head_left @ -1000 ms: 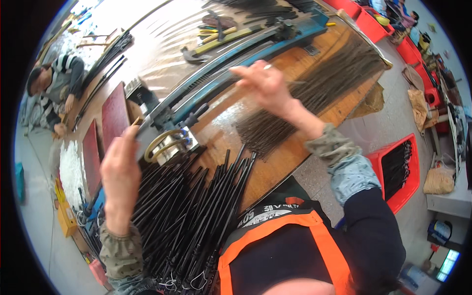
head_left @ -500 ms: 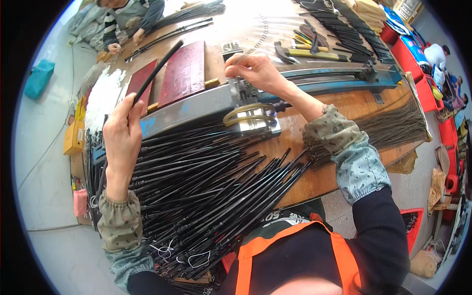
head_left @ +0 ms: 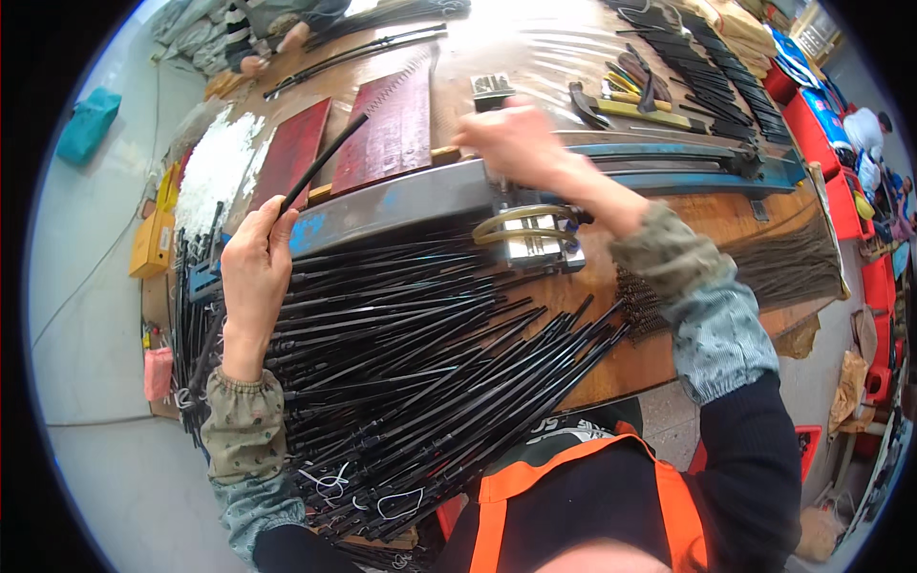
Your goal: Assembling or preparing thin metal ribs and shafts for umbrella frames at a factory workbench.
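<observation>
My left hand [head_left: 256,258] is closed on a black tube [head_left: 330,158], which slants up and to the right over the red boards. From the tube's far end a thin coil spring [head_left: 399,86] sticks out. My right hand [head_left: 516,143], smeared by motion, is over the metal bench fixture [head_left: 411,205] near its clamp; its fingers are too blurred to read. Beside that clamp sits a metal block with yellowish hoses [head_left: 521,224]. Between my forearms lies a large pile of black rods [head_left: 401,334].
Red boards [head_left: 387,134] lie behind the fixture, with white bits [head_left: 215,167] to their left. A hammer [head_left: 650,113] and pliers [head_left: 650,81] rest at the back. Loose springs [head_left: 774,263] are heaped at right. Another person's hand [head_left: 253,65] shows at far left.
The spring that extended from my right hand now sticks out of the tube's end. My right hand has shifted slightly and blurred. The view has moved, so the bench appears farther right and lower.
</observation>
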`<state>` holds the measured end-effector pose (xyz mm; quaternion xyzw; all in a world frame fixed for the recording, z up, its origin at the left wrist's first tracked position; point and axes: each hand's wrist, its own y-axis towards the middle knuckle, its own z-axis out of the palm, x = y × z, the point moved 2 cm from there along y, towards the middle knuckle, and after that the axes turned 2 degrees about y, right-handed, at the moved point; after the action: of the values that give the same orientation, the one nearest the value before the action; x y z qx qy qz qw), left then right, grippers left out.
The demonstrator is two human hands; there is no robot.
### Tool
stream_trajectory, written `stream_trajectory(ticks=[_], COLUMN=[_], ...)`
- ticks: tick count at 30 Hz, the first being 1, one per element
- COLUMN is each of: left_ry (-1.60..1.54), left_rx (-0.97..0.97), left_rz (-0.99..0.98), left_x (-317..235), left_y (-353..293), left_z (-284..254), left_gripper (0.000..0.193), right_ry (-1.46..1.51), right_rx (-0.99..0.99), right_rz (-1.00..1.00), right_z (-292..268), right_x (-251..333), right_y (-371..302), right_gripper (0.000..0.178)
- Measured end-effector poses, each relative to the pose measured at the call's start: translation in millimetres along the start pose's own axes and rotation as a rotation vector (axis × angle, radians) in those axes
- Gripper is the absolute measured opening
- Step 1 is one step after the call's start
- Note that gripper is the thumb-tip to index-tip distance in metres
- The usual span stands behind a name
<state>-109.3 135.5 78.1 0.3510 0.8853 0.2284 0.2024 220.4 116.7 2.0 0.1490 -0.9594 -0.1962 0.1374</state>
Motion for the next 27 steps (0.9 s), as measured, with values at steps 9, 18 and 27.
stream_trajectory(ticks=[9, 18, 27], left_ry=[0.034, -0.116, -0.177], left_rx=[0.233, 0.314, 0.28], left_rz=[0.239, 0.248, 0.298], left_x=[-31.1, -64.3, -68.6], left_y=[29.5, 53.7, 49.8], left_z=[90.8, 156.3, 158.6], left_gripper=[0.014, 0.026, 0.019], right_ry=[-0.413, -0.256, -0.261], right_rx=[-0.186, -0.267, -0.281], right_rz=[0.202, 0.167, 0.251], right_z=[-105.5, -92.5, -96.0], right_x=[-183.0, -211.3, -205.5], right_y=[-197.9, -217.1, -224.1], right_gripper=[0.011, 0.012, 0.01])
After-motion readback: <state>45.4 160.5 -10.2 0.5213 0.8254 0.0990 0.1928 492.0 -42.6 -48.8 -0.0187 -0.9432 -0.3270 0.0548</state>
